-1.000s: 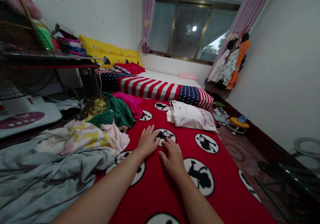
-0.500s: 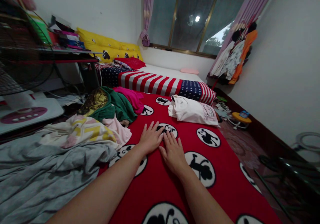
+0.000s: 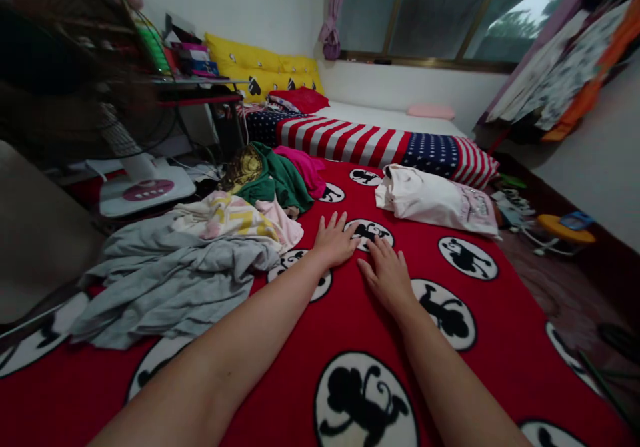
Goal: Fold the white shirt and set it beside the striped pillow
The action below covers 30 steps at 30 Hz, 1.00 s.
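Note:
Both of my hands rest palm down on a red blanket (image 3: 280, 394) printed with black monkey figures in white circles. My left hand (image 3: 336, 242) has its fingers spread and holds nothing. Close beside it, my right hand (image 3: 389, 272) lies with fingers stretched out, also holding nothing. Beyond the right hand is a folded white garment (image 3: 435, 200) with a pink print. To the left of my left hand lies a loose pile: a grey garment (image 3: 185, 274), a cream and yellow cloth (image 3: 235, 217), a green garment (image 3: 275, 184) and a bright pink one (image 3: 303, 167).
Behind the blanket stands a bed with a flag-patterned cover (image 3: 345, 139) and a yellow headboard cushion (image 3: 270, 64). A white fan base (image 3: 147, 187) stands at left near a desk (image 3: 200, 97). At right are a small orange stool (image 3: 565, 229) and hanging clothes (image 3: 575, 67).
My view has turned down and to the left, so the scene sits further right and more of the grey garment shows. My hands have moved slightly apart on the blanket, staying flat.

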{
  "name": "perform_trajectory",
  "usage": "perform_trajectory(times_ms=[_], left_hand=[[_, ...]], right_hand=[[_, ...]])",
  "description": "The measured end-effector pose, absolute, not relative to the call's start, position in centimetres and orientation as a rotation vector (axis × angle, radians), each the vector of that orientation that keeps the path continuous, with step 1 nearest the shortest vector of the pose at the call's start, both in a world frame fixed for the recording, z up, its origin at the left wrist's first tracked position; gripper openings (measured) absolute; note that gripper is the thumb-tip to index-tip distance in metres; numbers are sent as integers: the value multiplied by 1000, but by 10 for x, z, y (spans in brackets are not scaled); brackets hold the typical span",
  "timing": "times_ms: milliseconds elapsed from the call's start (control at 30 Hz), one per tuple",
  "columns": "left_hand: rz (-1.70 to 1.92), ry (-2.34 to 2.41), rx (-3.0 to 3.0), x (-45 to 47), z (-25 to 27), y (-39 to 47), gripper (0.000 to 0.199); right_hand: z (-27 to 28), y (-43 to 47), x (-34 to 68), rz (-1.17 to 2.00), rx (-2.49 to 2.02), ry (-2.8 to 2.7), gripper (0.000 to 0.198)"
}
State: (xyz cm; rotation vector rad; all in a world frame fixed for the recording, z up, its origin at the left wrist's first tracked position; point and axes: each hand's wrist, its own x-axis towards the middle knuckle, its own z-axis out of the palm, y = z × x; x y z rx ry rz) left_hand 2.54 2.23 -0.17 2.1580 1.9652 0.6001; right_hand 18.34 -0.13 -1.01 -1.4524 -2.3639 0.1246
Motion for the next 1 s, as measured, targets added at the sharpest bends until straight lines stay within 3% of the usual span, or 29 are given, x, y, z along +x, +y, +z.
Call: perform_trajectory(times_ms=[167,300,467,567,700,833,1000], left_hand=[[512,2030,2163,30,2,17,54],[386,1804,2174,11,20,-13,58],[671,1374,2308,-48,54,-101,37],[865,1921,2318,-94,63,-155,49],[539,2663,2091,-141,44,-201,72],[350,2809,2022,-151,15,-214,51],[572,2708,2044,-150,22,-205,34]], right_hand=[[-13,3,191,145,-1356,-2309,43],[-17,7,196,207,-1287,-2273,39],[-18,8,197,261,-1276,-2245,37],[-16,6,196,271,-1290,-2241,37],[-15,6,195,279,-1300,-2238,37],[-14,5,195,285,-1305,-2241,37],[-13,6,196,377,-1265,-2176,36]])
